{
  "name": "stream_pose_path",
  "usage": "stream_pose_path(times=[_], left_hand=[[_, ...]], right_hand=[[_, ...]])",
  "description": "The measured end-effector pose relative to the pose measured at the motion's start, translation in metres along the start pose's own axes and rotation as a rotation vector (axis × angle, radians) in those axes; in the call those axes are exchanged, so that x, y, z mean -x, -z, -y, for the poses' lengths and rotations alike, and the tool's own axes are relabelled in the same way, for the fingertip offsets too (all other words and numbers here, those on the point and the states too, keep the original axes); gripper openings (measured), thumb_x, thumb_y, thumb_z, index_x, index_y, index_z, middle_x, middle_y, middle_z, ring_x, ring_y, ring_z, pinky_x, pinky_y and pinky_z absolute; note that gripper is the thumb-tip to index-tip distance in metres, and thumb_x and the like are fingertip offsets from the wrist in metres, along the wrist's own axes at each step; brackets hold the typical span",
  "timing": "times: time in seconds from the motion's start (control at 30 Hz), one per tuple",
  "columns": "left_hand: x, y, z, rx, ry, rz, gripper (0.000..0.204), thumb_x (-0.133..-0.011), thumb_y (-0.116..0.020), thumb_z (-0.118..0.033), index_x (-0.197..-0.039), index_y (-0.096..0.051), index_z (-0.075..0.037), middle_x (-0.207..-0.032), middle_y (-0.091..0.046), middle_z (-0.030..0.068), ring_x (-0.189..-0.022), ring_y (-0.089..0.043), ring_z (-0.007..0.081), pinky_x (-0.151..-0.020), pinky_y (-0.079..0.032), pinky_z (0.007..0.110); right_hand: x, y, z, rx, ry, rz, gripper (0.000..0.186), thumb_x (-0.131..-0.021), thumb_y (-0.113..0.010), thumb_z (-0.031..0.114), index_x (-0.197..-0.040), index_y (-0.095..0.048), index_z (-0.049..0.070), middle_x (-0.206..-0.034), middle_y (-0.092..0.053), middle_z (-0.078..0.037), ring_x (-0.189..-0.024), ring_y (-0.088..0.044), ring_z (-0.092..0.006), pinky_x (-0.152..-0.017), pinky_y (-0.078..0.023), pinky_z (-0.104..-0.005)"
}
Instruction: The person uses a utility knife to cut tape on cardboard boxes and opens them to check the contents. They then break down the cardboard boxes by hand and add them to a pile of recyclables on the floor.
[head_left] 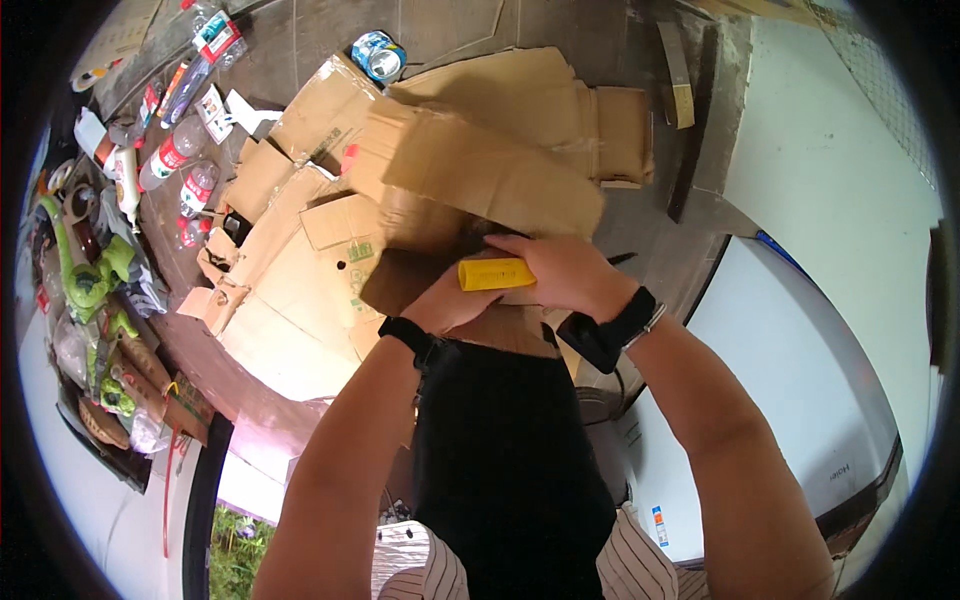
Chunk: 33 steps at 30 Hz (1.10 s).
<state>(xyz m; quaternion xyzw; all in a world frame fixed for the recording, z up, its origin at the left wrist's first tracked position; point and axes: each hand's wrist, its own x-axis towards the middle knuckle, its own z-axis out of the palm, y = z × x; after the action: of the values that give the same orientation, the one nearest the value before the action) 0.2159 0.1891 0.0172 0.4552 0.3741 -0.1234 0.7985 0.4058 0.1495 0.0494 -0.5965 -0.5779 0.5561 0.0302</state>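
Observation:
A short, rounded yellow piece [497, 274] with small dark print lies between my hands; I cannot make out its kind. My left hand [447, 302] closes at its left end, with the fingers mostly hidden. From the other side my right hand [563, 272] grips at its right end, the thumb stretched out above it. Just beyond the hands is a folded, partly opened brown cardboard box [480, 165], its dark inside facing me. One cardboard flap [505, 330] shows below the hands, against my black apron [510, 430].
Flattened cardboard [290, 300] covers the floor ahead and left. A crushed blue can [379, 57] lies beyond it. Plastic bottles [175, 150], bags and a green toy-like thing [85, 265] crowd the left. A large white appliance [790, 390] stands at right, near a pale wall [830, 130].

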Motion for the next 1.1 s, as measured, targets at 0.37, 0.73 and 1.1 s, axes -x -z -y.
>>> stream_pose_path(times=[0.37, 0.73, 1.1], left_hand=[[-0.012, 0.033, -0.049, -1.14, 0.524, 0.055, 0.038, -0.093, -0.045, -0.021, -0.13, -0.047, -0.017, -0.115, -0.059, 0.0186, -0.109, -0.058, 0.0338, -0.088, -0.048, 0.045], [0.073, 0.044, -0.15, -1.426, -0.163, -0.69, 0.026, -0.076, -0.057, -0.003, -0.102, -0.058, -0.001, -0.128, -0.046, 0.0195, -0.096, -0.06, 0.0342, -0.08, -0.053, 0.037], [0.231, -0.006, -0.163, -0.67, -0.175, -0.517, 0.03, -0.084, -0.058, -0.007, -0.114, -0.056, -0.007, -0.112, -0.051, 0.0221, -0.092, -0.059, 0.041, -0.08, -0.052, 0.044]], right_hand=[[0.053, 0.063, 0.036, 0.184, -0.11, -0.108, 0.028, -0.069, -0.071, 0.013, -0.09, -0.052, 0.01, -0.075, -0.063, -0.012, -0.072, -0.063, -0.0326, -0.061, -0.05, -0.0416], [0.117, 0.134, 0.086, 0.075, -0.162, -0.631, 0.028, -0.07, -0.071, 0.007, -0.091, -0.053, 0.01, -0.082, -0.065, -0.01, -0.078, -0.064, -0.0325, -0.065, -0.051, -0.0363], [0.164, 0.201, 0.165, 0.132, 0.082, -0.79, 0.029, -0.063, -0.072, 0.004, -0.088, -0.056, 0.008, -0.081, -0.061, -0.009, -0.074, -0.062, -0.0297, -0.065, -0.05, -0.0345]])
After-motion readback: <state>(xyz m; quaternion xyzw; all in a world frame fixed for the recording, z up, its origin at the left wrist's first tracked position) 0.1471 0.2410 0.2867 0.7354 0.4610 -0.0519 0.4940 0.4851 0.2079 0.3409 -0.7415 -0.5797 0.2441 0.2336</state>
